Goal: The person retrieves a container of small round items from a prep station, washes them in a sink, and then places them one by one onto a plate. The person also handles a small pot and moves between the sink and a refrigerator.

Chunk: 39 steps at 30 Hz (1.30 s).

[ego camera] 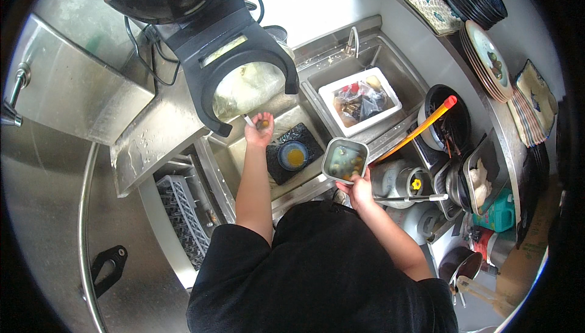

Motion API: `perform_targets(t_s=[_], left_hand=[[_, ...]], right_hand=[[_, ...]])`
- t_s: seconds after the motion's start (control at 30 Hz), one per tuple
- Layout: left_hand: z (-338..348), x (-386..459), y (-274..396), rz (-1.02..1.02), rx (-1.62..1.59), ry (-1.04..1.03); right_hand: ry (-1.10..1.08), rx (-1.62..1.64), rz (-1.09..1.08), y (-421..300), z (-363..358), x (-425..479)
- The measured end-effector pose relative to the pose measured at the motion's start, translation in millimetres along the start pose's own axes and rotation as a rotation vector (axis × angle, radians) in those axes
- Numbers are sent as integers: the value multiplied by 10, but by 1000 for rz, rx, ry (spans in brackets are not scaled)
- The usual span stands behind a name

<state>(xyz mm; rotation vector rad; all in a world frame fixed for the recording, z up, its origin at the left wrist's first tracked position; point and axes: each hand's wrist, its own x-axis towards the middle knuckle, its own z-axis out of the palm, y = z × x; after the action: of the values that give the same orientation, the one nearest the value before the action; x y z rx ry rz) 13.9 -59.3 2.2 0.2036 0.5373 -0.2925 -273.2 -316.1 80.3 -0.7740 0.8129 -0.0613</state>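
Observation:
My left hand (258, 131) is over the left sink basin (237, 150), palm up, its fingers curled around a small yellowish-brown thing (263, 124). A short whitish strip (248, 120) meets this hand by the thumb; I cannot tell what it is. My right hand (358, 190) grips the near rim of a square metal container (325, 164) with cloudy liquid and several small round greenish and orange pieces (346, 163) in it. Between the hands, a blue bowl (282, 155) of yellow liquid stands on a black rectangular slab (299, 133) in the basin.
A white foam box (361, 126) of bagged items sits in the right basin under a tap (354, 40). A black ring-armed appliance (219, 49) overhangs the left basin. An orange-handled pole (418, 127) slants at right, beside a gas cylinder (406, 184). Stacked plates (484, 61) line the right shelf.

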Motion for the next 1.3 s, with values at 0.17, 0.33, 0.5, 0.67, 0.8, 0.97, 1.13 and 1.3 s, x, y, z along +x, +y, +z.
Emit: perform_targets(t_s=[0.17,0.33,0.5,0.67,0.8,0.97,1.13,1.3], left_hand=[[80,-85,-46,-9,-71,-65],[76,-110,-28,-43,-43,-158],[-10,-56,31,-54,133,-159],[-130,6,162,-177,257,-122],[-82,-4,145,-180,262,3],[-10,-80,103,-271,45,96],[-30,-25,-14,-50,-34,117],[-23,26,-77,0,-85,54]], right_hand=[[8,-1,1,-2,-21,-13],[3,-6,-14,12,-29,-20],[-1,-9,3,-4,-5,-29],[4,5,-2,0,6,-31],[7,-15,5,-15,16,-43],[11,-14,2,-7,1,-36],[5,-9,14,21,-10,10],[10,-8,15,13,6,11]])
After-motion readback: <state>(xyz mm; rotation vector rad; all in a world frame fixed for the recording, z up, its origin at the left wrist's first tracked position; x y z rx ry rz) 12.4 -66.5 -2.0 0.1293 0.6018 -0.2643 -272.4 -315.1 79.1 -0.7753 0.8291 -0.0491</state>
